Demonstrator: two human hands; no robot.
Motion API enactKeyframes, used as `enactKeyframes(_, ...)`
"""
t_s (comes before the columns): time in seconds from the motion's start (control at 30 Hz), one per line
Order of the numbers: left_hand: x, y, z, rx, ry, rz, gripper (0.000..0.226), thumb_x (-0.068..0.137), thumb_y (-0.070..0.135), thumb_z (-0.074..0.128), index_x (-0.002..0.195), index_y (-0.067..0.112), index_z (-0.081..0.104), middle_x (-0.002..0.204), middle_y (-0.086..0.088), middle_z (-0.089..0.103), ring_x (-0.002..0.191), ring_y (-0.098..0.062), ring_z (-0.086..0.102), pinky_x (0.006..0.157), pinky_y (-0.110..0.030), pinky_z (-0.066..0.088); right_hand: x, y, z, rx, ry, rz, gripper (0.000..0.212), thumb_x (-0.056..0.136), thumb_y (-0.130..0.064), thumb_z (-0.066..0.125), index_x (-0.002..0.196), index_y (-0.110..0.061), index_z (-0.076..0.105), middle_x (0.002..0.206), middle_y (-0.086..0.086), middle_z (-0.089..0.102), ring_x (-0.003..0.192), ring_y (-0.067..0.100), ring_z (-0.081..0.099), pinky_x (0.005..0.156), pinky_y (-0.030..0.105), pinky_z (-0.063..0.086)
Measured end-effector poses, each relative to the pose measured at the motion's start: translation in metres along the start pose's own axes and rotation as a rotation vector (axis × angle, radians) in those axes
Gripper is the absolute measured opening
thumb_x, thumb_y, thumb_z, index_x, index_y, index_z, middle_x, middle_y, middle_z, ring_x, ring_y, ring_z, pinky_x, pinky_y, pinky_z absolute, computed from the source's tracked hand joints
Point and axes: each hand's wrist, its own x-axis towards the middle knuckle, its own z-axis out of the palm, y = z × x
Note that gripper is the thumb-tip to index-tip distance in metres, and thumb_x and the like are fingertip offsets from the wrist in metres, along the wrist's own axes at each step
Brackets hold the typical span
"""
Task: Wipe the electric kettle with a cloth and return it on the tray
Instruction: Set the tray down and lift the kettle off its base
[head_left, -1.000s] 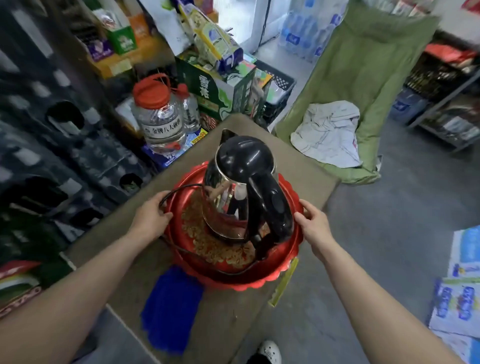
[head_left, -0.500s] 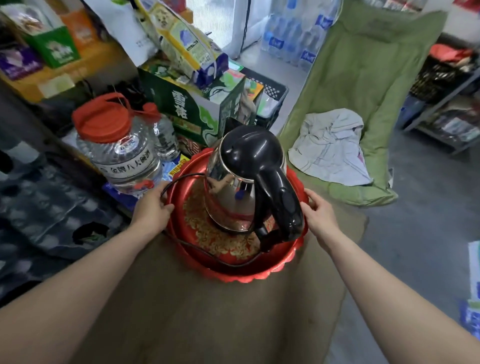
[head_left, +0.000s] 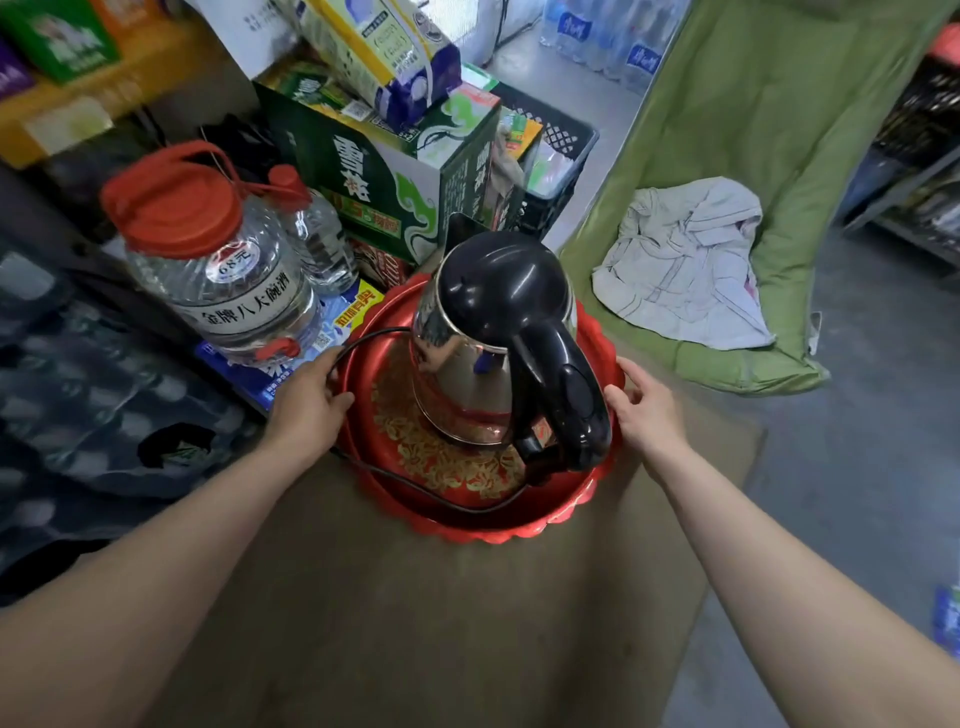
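Note:
A steel electric kettle (head_left: 467, 384) with a black lid and black handle stands upright on a round red tray (head_left: 498, 525) with a gold pattern. Its black cord loops around inside the tray. The tray rests on a brown table (head_left: 415, 623) at the far end. My left hand (head_left: 306, 405) grips the tray's left rim, and my right hand (head_left: 644, 410) holds the right rim. The blue cloth seen earlier on the table is out of view.
Two clear bottles (head_left: 218, 270) with red caps stand left of the tray. A green carton (head_left: 384, 182) and a black crate (head_left: 561, 150) sit behind it. A green padded chair (head_left: 779, 156) with a white garment (head_left: 685, 265) is at the right. Grey floor lies right of the table.
Both hands have pushed the tray with the kettle away from me toward the table's far end. The blue cloth has dropped out of the frame as the view moved forward.

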Motion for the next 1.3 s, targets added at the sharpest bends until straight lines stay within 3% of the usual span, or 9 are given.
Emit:
enactKeyframes(0.13, -0.009, 0.017, -0.012, 0.058, 0.026, 0.073, 0.064, 0.090, 0.016, 0.065, 0.148, 0.017, 0.038, 0.147, -0.012, 0.042, 0.136, -0.030, 0.040, 0.112, -0.043, 0.032, -0.022, -0.018, -0.019, 0.001, 0.046, -0.083, 0.050, 0.101, -0.025, 0.060, 0.150, -0.024, 0.049, 0.119, 0.009, 0.060, 0.093, 0.014, 0.059, 0.089, 0.026, 0.045)
enactKeyframes(0.27, -0.025, 0.058, -0.032, -0.011, 0.005, 0.304, 0.069, 0.085, 0.006, 0.061, 0.149, 0.019, 0.037, 0.148, -0.005, 0.040, 0.137, -0.022, 0.037, 0.108, -0.028, 0.027, -0.080, -0.050, -0.036, 0.237, 0.031, -0.252, 0.031, 0.105, -0.032, 0.055, 0.136, -0.031, 0.055, 0.116, -0.006, 0.063, 0.098, -0.006, 0.059, 0.086, 0.019, 0.045)
enactKeyframes(0.43, -0.030, 0.097, -0.044, -0.164, -0.258, 0.326, 0.088, 0.077, 0.000, 0.057, 0.152, 0.032, 0.025, 0.153, 0.001, 0.038, 0.140, -0.014, 0.036, 0.114, -0.035, 0.033, -0.145, -0.076, -0.042, 0.403, -0.121, -0.303, 0.051, 0.089, -0.064, 0.052, 0.133, -0.038, 0.058, 0.127, -0.014, 0.065, 0.122, 0.008, 0.060, 0.106, 0.030, 0.047)
enactKeyframes(0.53, -0.031, 0.104, -0.047, -0.237, -0.354, 0.314, 0.094, 0.069, 0.008, 0.056, 0.151, 0.040, 0.022, 0.152, 0.005, 0.041, 0.140, -0.012, 0.038, 0.112, -0.042, 0.039, -0.159, -0.084, -0.040, 0.243, -0.159, -0.379, 0.064, 0.080, -0.055, 0.072, 0.139, -0.040, 0.052, 0.134, -0.015, 0.062, 0.124, 0.008, 0.059, 0.105, 0.034, 0.049)
enactKeyframes(0.67, -0.038, 0.104, -0.052, -0.300, -0.392, 0.294, 0.100, 0.062, 0.015, 0.062, 0.150, 0.040, 0.023, 0.149, 0.002, 0.043, 0.137, -0.014, 0.041, 0.110, -0.045, 0.041, -0.153, -0.089, -0.043, 0.085, -0.069, -0.480, 0.064, 0.085, -0.029, 0.078, 0.143, -0.033, 0.052, 0.133, -0.009, 0.062, 0.123, 0.012, 0.059, 0.105, 0.043, 0.050)
enactKeyframes(0.8, -0.050, 0.102, -0.057, -0.301, -0.364, 0.259, 0.105, 0.068, 0.017, 0.080, 0.153, 0.032, 0.021, 0.148, -0.002, 0.035, 0.136, -0.019, 0.040, 0.111, -0.043, 0.039, -0.140, -0.101, -0.060, -0.040, -0.090, -0.431, 0.061, 0.088, -0.011, 0.072, 0.143, -0.029, 0.053, 0.119, -0.008, 0.066, 0.112, 0.016, 0.061, 0.092, 0.023, 0.043)
enactKeyframes(1.0, -0.069, 0.113, -0.069, -0.235, -0.220, 0.270, 0.111, 0.070, 0.031, 0.086, 0.155, 0.030, 0.014, 0.147, -0.009, 0.027, 0.136, -0.023, 0.039, 0.114, -0.043, 0.035, -0.143, -0.123, -0.078, -0.030, -0.113, -0.489, 0.055, 0.091, -0.007, 0.069, 0.142, -0.024, 0.055, 0.119, -0.008, 0.067, 0.114, 0.015, 0.060, 0.107, 0.038, 0.047)
enactKeyframes(1.17, -0.094, 0.128, -0.105, -0.245, -0.115, 0.359, 0.111, 0.071, 0.034, 0.085, 0.155, 0.030, 0.013, 0.145, -0.007, 0.021, 0.132, -0.014, 0.030, 0.111, -0.024, 0.021, -0.170, -0.134, -0.102, 0.070, -0.108, -0.580, 0.052, 0.093, -0.014, 0.066, 0.138, -0.036, 0.053, 0.116, -0.019, 0.066, 0.112, 0.009, 0.062, 0.107, 0.044, 0.049)
enactKeyframes(1.3, -0.124, 0.122, -0.124, -0.216, -0.142, 0.387, 0.121, 0.066, 0.039, 0.086, 0.156, 0.032, 0.004, 0.156, -0.004, 0.010, 0.144, -0.022, 0.021, 0.118, -0.039, 0.020, -0.208, -0.131, -0.112, 0.082, -0.163, -0.592, 0.052, 0.091, -0.018, 0.066, 0.121, -0.058, 0.052, 0.107, -0.034, 0.064, 0.107, 0.000, 0.061, 0.107, 0.047, 0.050)
